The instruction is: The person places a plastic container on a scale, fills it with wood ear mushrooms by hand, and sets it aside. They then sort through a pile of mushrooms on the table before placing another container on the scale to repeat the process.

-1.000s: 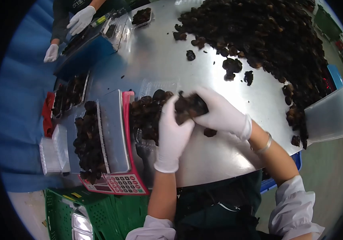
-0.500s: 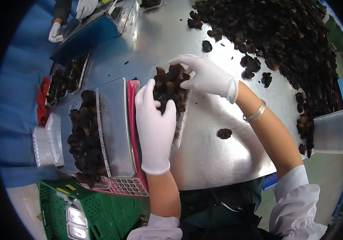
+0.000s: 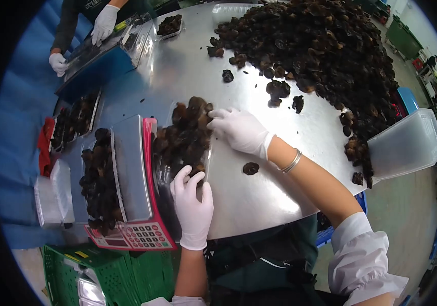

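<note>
A clear plastic tray (image 3: pixel 208 158) heaped with dark, curled wood ear mushrooms (image 3: pixel 183 135) stands beside the pink-edged scale (image 3: pixel 149 153), slightly blurred. At its near end is my left hand (image 3: pixel 194 211), white-gloved, with thumb and bent fingers around the tray's end. My right hand (image 3: pixel 241 131), gloved too, has its fingers curled against the right side near the far end. Its fingertips are partly hidden by the mushrooms. On the scale's left side lies another filled tray (image 3: pixel 117 176). One loose mushroom (image 3: pixel 250 168) rests on the metal table right of my hands.
A large mushroom pile (image 3: pixel 310 46) covers the table's far right, with a translucent tub (image 3: pixel 407 140) beside it. Stacked empty trays (image 3: pixel 53 194) stand left, above a green crate (image 3: pixel 106 270). Another person's gloved hand (image 3: pixel 105 23) is at a blue-sided machine (image 3: pixel 96 71).
The view has shifted. The filled tray has moved left, closer to the scale. My left hand has slid to its near end; my right hand has come down to its right side.
</note>
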Motion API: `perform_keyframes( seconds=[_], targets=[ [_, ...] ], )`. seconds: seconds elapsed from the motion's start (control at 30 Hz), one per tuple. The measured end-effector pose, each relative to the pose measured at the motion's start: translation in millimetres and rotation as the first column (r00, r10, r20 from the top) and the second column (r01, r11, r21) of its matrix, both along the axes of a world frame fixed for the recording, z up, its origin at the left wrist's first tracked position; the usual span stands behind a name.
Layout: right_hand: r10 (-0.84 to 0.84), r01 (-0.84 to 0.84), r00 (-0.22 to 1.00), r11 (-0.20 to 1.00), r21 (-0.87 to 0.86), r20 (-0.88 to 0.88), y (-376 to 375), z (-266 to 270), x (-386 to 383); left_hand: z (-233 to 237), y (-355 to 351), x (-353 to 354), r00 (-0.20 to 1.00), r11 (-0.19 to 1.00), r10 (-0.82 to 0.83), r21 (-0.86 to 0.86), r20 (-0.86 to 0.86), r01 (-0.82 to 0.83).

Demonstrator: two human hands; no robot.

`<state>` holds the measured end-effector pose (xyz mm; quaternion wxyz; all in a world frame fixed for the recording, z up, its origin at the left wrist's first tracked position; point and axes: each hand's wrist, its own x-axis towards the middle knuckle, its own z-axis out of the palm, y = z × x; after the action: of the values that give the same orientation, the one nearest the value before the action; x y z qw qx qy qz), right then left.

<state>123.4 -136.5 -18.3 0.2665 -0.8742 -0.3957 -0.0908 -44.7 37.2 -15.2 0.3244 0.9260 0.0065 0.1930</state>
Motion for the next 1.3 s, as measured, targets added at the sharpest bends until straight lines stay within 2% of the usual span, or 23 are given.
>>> perform_keyframes(
  seconds=[0.07, 0.13, 0.2, 0.27, 0.33, 0.37, 0.4, 0.5, 0.53, 0.6, 0.63, 0.7, 0.73, 0.8, 0.87, 0.9, 0.93, 1.0, 1.07, 1.1, 1.23, 1.27, 1.3],
  targets=[
    [-0.033, 0.03, 0.999, 0.998, -0.063, -0.038, -17.2, 8.1, -13.4, 3.5, -7.5, -3.7, 1.0, 1.0, -0.002, 0.021, -0.007, 0.002],
    [-0.047, 0.047, 0.999, 0.999, -0.017, 0.007, -36.1, 5.0, -25.9, 10.0, -18.4, -7.0, 0.999, 0.984, -0.028, -0.178, -0.028, 0.022],
    [-0.067, 0.068, 0.998, 0.996, 0.062, -0.011, -53.8, 5.3, -40.0, 14.7, -23.6, -4.0, 1.0, 0.982, -0.028, -0.189, 0.014, 0.03],
    [-0.086, 0.089, 0.996, 0.985, 0.145, -0.029, -61.3, 11.4, -60.2, 15.1, -14.1, 6.4, 0.985, 1.0, 0.0, 0.022, 0.173, -0.004],
    [-0.113, 0.131, 0.954, 0.99, 0.046, -0.277, -67.8, 19.3, -84.9, 16.6, -2.6, 26.5, 0.971, 1.0, 0.024, -0.008, 0.239, -0.023],
    [-0.037, 0.049, 0.984, 0.997, 0.063, -0.175, -66.6, 11.9, -91.0, 16.9, 6.3, 38.6, 0.969, 0.999, 0.031, 0.011, 0.243, -0.035],
    [-0.024, 0.028, 0.991, 0.999, 0.028, -0.135, -63.2, 4.6, -95.9, 11.6, 14.5, 55.1, 0.973, 0.996, 0.061, -0.073, 0.222, -0.046],
    [-0.034, 0.034, 0.999, 0.999, 0.028, 0.018, -61.6, -8.1, -99.3, -11.7, 49.5, 103.5, 0.991, 0.993, 0.099, 0.063, 0.087, -0.105],
    [-0.029, 0.03, 0.999, 0.998, 0.048, -0.035, -62.2, -12.1, -93.4, -8.7, 49.4, 119.3, 0.99, 0.992, 0.102, 0.063, 0.1, -0.108],
    [-0.015, 0.023, 0.995, 0.997, 0.074, -0.102, -61.3, -15.9, -91.6, -7.3, 52.7, 138.6, 0.937, 0.952, 0.249, 0.242, -0.246, -0.189],
    [-0.05, 0.074, 0.989, 0.983, 0.17, -0.14, -59.7, -9.1, -89.4, -11.1, 58.1, 145.7, 0.936, 0.949, 0.256, 0.246, -0.244, -0.195],
    [-0.106, 0.172, 0.965, 0.947, 0.271, -0.242, -54.2, 16.0, -81.6, -19.1, 66.2, 157.7, 0.911, 0.982, 0.188, 0.087, -0.368, -0.167],
    [-0.105, 0.175, 0.963, 0.943, 0.282, -0.246, -46.9, 23.2, -75.8, -22.2, 67.7, 159.2, 0.91, 0.981, 0.19, 0.099, -0.369, -0.165],
    [0.068, 0.096, 0.964, 0.811, 0.577, -0.256, -31.7, 32.1, -59.3, -20.2, 68.2, 161.4, 0.903, 0.98, 0.165, -0.04, -0.396, -0.197],
    [0.033, 0.072, 0.983, 0.831, 0.552, -0.179, -23.0, 28.3, -44.3, -19.5, 62.6, 151.8, 0.962, 0.973, 0.213, -0.057, -0.171, -0.226],
    [0.02, 0.095, 0.982, 0.81, 0.579, -0.19, -23.2, 27.8, -41.4, -15.2, 59.3, 147.4, 0.99, 0.974, 0.14, -0.179, -0.006, -0.139],
    [0.009, 0.119, 0.979, 0.789, 0.602, -0.206, -25.1, 27.2, -40.3, 7.1, 40.6, 133.0, 0.985, 0.953, 0.173, -0.258, 0.025, -0.161],
    [0.013, 0.212, 0.936, 0.777, 0.592, -0.353, -40.7, 39.0, -58.4, 36.3, 12.1, 102.8, 0.994, 0.915, 0.054, -0.403, 0.094, -0.012],
    [0.037, 0.23, 0.906, 0.792, 0.565, -0.422, -54.1, 33.3, -72.7, 25.9, 12.5, 96.0, 0.998, 0.907, -0.063, -0.416, 0.016, 0.064],
    [0.066, 0.212, 0.899, 0.799, 0.562, -0.432, -59.6, 30.3, -81.1, 28.8, 12.0, 90.6, 0.995, 0.982, -0.015, -0.188, -0.096, -0.003],
    [0.003, 0.215, 0.906, 0.859, 0.464, -0.424, -70.7, 30.9, -105.2, 31.9, 5.5, 64.0, 0.991, 0.971, 0.075, -0.235, 0.112, -0.047],
    [-0.039, 0.245, 0.902, 0.867, 0.434, -0.431, -72.7, 26.9, -106.3, 36.4, -1.7, 50.1, 0.986, 0.95, 0.071, -0.312, 0.151, -0.021],
    [-0.052, 0.249, 0.904, 0.871, 0.424, -0.424, -69.4, 31.5, -108.8, 27.4, -2.1, 39.5, 0.968, 0.96, 0.035, -0.277, 0.25, 0.036]
  ],
)
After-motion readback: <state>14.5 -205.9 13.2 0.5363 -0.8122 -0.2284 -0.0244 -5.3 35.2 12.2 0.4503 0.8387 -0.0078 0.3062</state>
